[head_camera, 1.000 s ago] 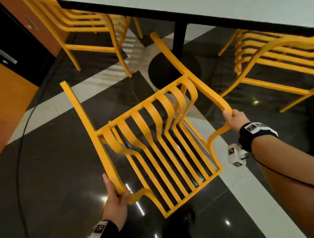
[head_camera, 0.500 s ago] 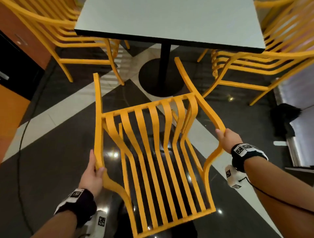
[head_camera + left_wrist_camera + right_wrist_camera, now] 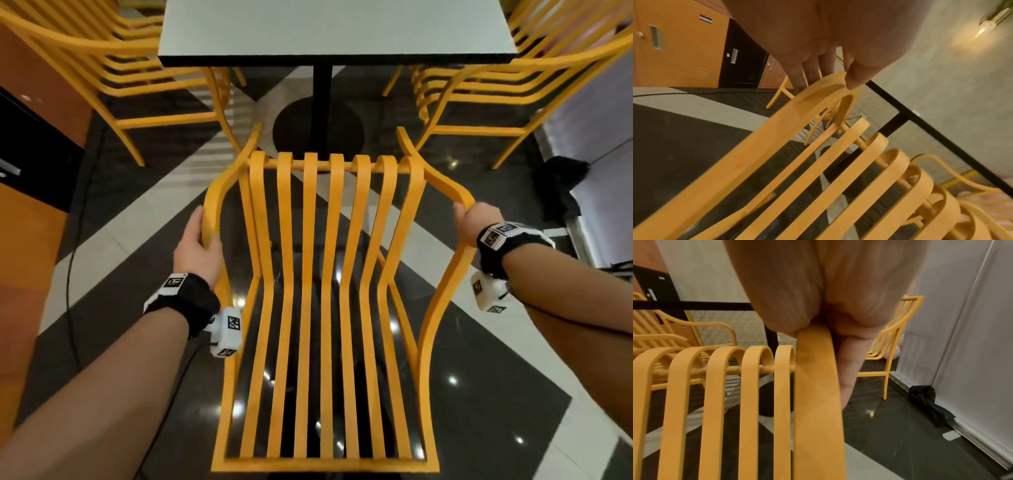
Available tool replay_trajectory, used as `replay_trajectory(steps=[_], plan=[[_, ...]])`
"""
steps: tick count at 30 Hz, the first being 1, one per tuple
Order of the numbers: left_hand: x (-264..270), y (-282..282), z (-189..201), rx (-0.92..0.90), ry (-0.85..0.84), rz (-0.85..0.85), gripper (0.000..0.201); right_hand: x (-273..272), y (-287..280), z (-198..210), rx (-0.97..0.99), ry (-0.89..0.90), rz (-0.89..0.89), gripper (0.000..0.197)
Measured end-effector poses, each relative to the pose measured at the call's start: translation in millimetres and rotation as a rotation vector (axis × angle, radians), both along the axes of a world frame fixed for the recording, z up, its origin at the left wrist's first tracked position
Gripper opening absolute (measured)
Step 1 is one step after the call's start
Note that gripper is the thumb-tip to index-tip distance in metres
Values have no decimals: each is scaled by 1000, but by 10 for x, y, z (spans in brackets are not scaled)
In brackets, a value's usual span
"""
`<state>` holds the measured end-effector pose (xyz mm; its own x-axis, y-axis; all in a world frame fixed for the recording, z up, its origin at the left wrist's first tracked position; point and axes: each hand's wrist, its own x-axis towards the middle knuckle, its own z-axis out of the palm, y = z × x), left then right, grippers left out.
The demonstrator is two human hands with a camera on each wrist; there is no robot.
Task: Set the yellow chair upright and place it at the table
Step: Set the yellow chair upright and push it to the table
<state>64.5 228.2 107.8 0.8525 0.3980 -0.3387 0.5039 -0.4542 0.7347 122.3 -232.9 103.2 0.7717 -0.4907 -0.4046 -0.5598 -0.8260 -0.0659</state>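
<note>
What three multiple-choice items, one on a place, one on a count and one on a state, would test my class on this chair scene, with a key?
1. Where does the held yellow chair sit relative to the table?
A. On the tabletop
B. In front of its near edge
C. Behind a locker

2. How many other yellow chairs stand beside the table?
A. None
B. Two
C. Five

3. How is the chair held?
A. Left hand and right hand each grip an armrest
B. One hand only
C. Untouched

Key: B, its front rail points at the table's near edge; B, one chair left and another chair right; A, both wrist views show fingers curled round the armrests.
</note>
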Motion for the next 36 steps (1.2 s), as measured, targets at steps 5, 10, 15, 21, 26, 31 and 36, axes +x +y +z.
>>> replay_trajectory(steps=[5, 10, 15, 21, 26, 31, 36], plan=[[-750, 147, -315, 157, 341, -133, 48, 530, 12, 136, -43, 50, 70, 53], [-1665, 457, -750, 329, 806, -374, 50, 966, -77, 145, -124, 100, 125, 59], [-2271, 381, -953, 260, 1022, -248, 57, 1156, -85, 196, -130, 111, 130, 61], [-2288, 239, -1076, 163, 1022, -140, 42, 1248, -73, 181, -109, 52, 32, 65], [-2296, 223, -1119, 254, 1011, -180, 38, 978, -87, 43, 95, -50, -118, 83], [-2120, 82, -793, 291, 994, -221, 34, -405, -21, -202, 93, 391, 16, 73], [-1881, 86, -494, 260, 863, -228, 25, -2246, 138, -542, 161, 808, 54, 92]])
